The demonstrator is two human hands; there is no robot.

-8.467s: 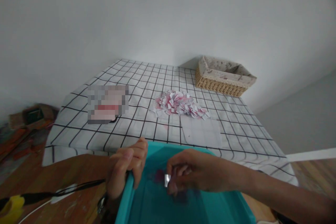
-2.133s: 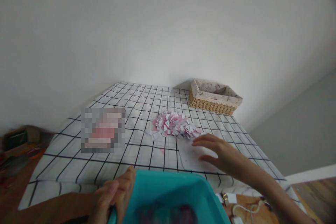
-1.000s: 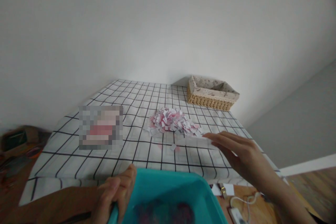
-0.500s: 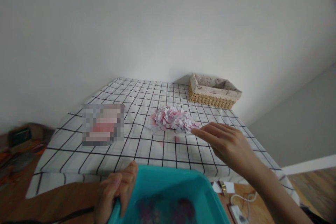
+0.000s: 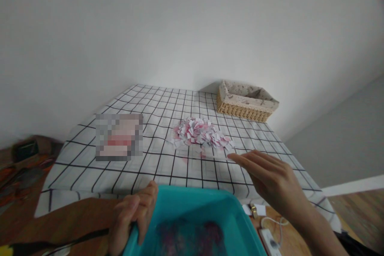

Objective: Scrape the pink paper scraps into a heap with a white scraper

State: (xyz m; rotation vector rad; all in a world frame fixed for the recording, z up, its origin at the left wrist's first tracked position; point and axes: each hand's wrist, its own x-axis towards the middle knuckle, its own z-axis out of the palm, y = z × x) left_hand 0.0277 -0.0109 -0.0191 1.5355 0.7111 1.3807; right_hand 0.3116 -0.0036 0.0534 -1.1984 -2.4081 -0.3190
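A teal plastic bin [image 5: 192, 198] is at the bottom centre, with dark reddish items [image 5: 192, 236] blurred inside it. My left hand [image 5: 133, 214] grips the bin's left rim, fingers wrapped over it. On the checked tablecloth [image 5: 159, 166] lies a loose pile of small white and pink paper pieces [image 5: 199, 132]. My right hand [image 5: 270, 174] hovers over the cloth's front right part, just right of and nearer than the pile. Its fingers are stretched out and hold nothing.
A fabric-lined wicker basket [image 5: 246, 104] stands at the table's back right by the wall. A pixelated flat item [image 5: 120, 138] lies at the left. Below the right edge are a power strip [image 5: 270, 242] and a white cable.
My right hand has moved a little right and nearer, away from the paper pile. The view has shifted slightly. My left hand remains on the bin's rim.
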